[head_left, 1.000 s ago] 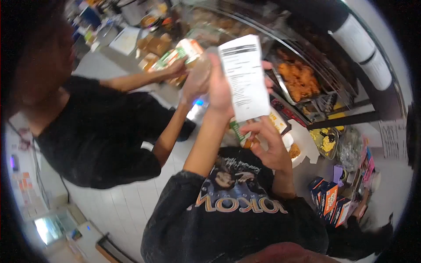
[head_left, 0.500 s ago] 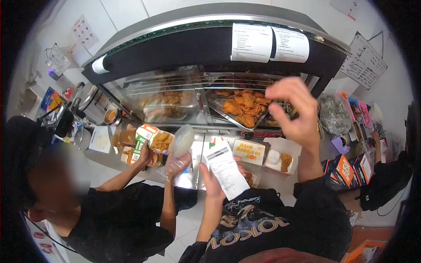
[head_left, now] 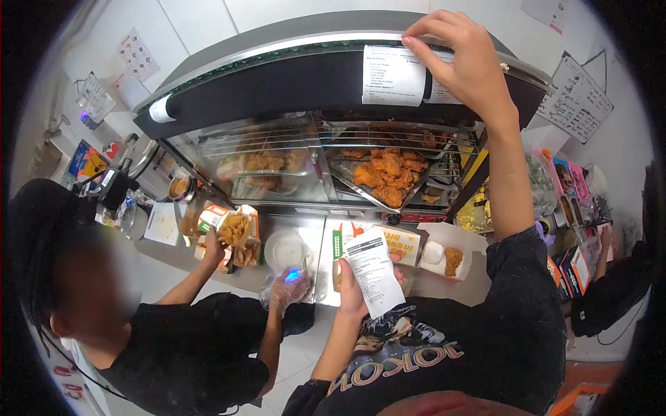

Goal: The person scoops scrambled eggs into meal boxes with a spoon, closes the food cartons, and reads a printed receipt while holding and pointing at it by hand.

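My left hand (head_left: 352, 295) is closed around a long printed receipt (head_left: 376, 274), held low in front of my black shirt. My right hand (head_left: 468, 59) is raised to the top front of a heated display case (head_left: 277, 87). Its thumb and fingertips come close together in a pinch at the upper edge of a hanging receipt (head_left: 393, 76). A second hanging receipt (head_left: 444, 94) is partly covered by that hand. Behind the glass, fried chicken (head_left: 390, 173) lies on a metal tray. Below it, an open box (head_left: 463, 238) on the counter holds a white wrapped item and a chicken piece.
To my left, a co-worker's hand (head_left: 214, 248) holds a box of fried chicken (head_left: 234, 229). Their other, gloved hand (head_left: 284, 288) is by a white round bowl (head_left: 281, 244) on the counter (head_left: 318, 239). Orange and black boxes (head_left: 574, 267) stand at the right, near another person's arm (head_left: 603, 244).
My right hand has risen from before the glass to the hanging receipts. My left hand keeps its receipt. The co-worker's bowl has gone from their gloved hand to the counter.
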Demonstrator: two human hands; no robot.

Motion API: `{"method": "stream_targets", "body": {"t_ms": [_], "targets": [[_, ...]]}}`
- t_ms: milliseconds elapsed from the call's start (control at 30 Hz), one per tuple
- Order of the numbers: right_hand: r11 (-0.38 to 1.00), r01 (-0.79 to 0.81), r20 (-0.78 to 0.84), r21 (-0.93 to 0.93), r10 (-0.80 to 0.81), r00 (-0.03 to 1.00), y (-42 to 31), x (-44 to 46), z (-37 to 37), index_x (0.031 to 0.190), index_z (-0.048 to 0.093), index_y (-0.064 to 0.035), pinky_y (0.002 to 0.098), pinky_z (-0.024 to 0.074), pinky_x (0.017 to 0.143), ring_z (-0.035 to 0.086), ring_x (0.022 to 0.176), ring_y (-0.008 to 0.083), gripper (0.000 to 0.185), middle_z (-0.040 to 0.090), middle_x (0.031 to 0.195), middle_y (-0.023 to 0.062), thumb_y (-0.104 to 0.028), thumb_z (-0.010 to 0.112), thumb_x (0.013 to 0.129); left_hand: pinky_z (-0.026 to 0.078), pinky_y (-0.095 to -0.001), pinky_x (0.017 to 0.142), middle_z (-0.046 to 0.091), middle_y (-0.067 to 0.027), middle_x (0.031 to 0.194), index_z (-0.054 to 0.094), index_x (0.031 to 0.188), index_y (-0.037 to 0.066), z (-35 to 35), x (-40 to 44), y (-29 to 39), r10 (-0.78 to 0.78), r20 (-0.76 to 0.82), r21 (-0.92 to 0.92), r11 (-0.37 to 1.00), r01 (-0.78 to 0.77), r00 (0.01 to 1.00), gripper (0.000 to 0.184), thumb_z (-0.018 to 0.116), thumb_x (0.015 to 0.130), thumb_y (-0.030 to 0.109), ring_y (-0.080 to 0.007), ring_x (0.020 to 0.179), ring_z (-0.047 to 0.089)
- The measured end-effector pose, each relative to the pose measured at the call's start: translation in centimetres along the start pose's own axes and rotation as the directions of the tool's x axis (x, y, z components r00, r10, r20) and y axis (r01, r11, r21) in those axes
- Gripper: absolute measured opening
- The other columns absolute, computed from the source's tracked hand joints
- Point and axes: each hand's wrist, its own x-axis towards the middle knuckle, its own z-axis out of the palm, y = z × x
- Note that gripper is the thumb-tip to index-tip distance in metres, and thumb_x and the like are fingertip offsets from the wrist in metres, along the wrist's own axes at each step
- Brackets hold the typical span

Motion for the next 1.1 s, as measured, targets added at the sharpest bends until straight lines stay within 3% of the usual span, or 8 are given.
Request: {"method": "stream_targets", "body": {"t_ms": [133, 233, 333, 633, 733, 833, 933, 1100], "targets": [[0.992, -0.105, 0.074, 0.070, 0.100, 0.992, -0.9, 0.5, -1.5, 0.084, 0.070, -0.0063, 0.0408, 0.0440, 0.088, 0.060, 0.095, 0.0277, 0.012, 0.065, 0.091, 0.0089, -0.018, 0.072, 0.080, 0.056, -0.0420, 0.081, 0.066, -0.0232, 0.097, 0.050, 0.125, -0.011, 0.2, 0.5, 0.4, -0.013, 0.012, 0.061, 0.998, 0.012, 1.000, 0.115, 0.026, 0.079, 0.091, -0.0319, 0.088, 0.069], [0.999, -0.050, 0.055, 0.016, 0.049, 0.997, -0.9, 0.3, -0.9, 0.084, 0.070, -0.0063, 0.0400, 0.0440, 0.087, 0.061, 0.093, 0.0279, 0.012, 0.065, 0.091, 0.0097, -0.018, 0.073, 0.080, 0.056, -0.0422, 0.079, 0.066, -0.0231, 0.096, 0.051, 0.125, -0.012, 0.1, 0.8, 0.2, -0.011, -0.013, 0.061, 0.998, 0.012, 1.000, 0.115, 0.025, 0.080, 0.090, -0.0321, 0.087, 0.069], [0.980, -0.165, 0.148, 0.108, 0.149, 0.978, -0.4, 0.0, -0.1, 0.087, 0.069, -0.0073, 0.0394, 0.0439, 0.087, 0.059, 0.094, 0.0281, 0.014, 0.063, 0.094, 0.0093, -0.018, 0.074, 0.080, 0.057, -0.0414, 0.080, 0.063, -0.0198, 0.115, 0.045, 0.137, -0.001, -0.2, 0.9, -0.2, -0.006, 0.061, 0.025, 1.000, 0.005, 0.998, 0.099, 0.022, 0.088, 0.082, -0.0292, 0.092, 0.067], [0.996, -0.001, 0.103, -0.085, 0.010, 0.995, 0.6, -1.4, 1.2, 0.098, 0.065, -0.0107, 0.0405, 0.0439, 0.088, 0.059, 0.102, 0.0262, 0.023, 0.062, 0.108, 0.0026, -0.025, 0.074, 0.083, 0.055, -0.0436, 0.082, 0.065, -0.0229, 0.105, 0.048, 0.131, -0.008, 0.0, 0.9, -0.7, -0.047, -0.025, -0.007, 0.999, 0.047, 0.999, 0.109, 0.025, 0.083, 0.088, -0.0332, 0.091, 0.067], [0.996, -0.013, 0.112, -0.091, 0.023, 0.993, 0.6, -1.5, 1.2, 0.100, 0.064, -0.0119, 0.0412, 0.0436, 0.090, 0.058, 0.105, 0.0260, 0.025, 0.061, 0.111, 0.0018, -0.026, 0.074, 0.083, 0.055, -0.0442, 0.082, 0.065, -0.0231, 0.106, 0.048, 0.131, -0.008, -0.2, 0.9, -0.5, -0.048, 0.077, 0.014, 0.999, 0.047, 0.996, 0.109, 0.024, 0.083, 0.087, -0.0335, 0.092, 0.067], [0.996, 0.005, 0.097, -0.090, 0.004, 0.995, 0.7, -1.5, 1.4, 0.099, 0.064, -0.0115, 0.0413, 0.0430, 0.091, 0.058, 0.106, 0.0259, 0.023, 0.061, 0.111, 0.0019, -0.025, 0.074, 0.083, 0.055, -0.0444, 0.082, 0.064, -0.0234, 0.108, 0.047, 0.131, -0.009, 0.6, 0.7, -0.5, -0.042, -0.034, -0.047, 0.998, 0.040, 0.999, 0.109, 0.024, 0.084, 0.087, -0.0341, 0.093, 0.067], [0.997, -0.080, 0.138, -0.019, 0.082, 0.987, -0.4, -0.9, 0.2, 0.092, 0.064, -0.0077, 0.0395, 0.0436, 0.086, 0.057, 0.094, 0.0276, 0.022, 0.060, 0.097, 0.0078, -0.020, 0.076, 0.078, 0.055, -0.0452, 0.083, 0.064, -0.0227, 0.111, 0.046, 0.133, -0.009, -0.1, 0.6, -0.8, -0.047, 0.057, -0.046, 0.998, 0.049, 0.997, 0.108, 0.024, 0.084, 0.086, -0.0347, 0.093, 0.067], [0.996, -0.091, 0.138, 0.004, 0.089, 0.986, -0.5, -0.8, 0.2, 0.091, 0.064, -0.0075, 0.0404, 0.0435, 0.085, 0.057, 0.093, 0.0278, 0.022, 0.060, 0.097, 0.0081, -0.020, 0.076, 0.077, 0.054, -0.0470, 0.086, 0.063, -0.0217, 0.114, 0.046, 0.134, -0.005, -0.3, 0.2, -1.1, -0.049, 0.057, -0.058, 0.997, 0.053, 0.997, 0.105, 0.025, 0.085, 0.085, -0.0351, 0.094, 0.067]]}}
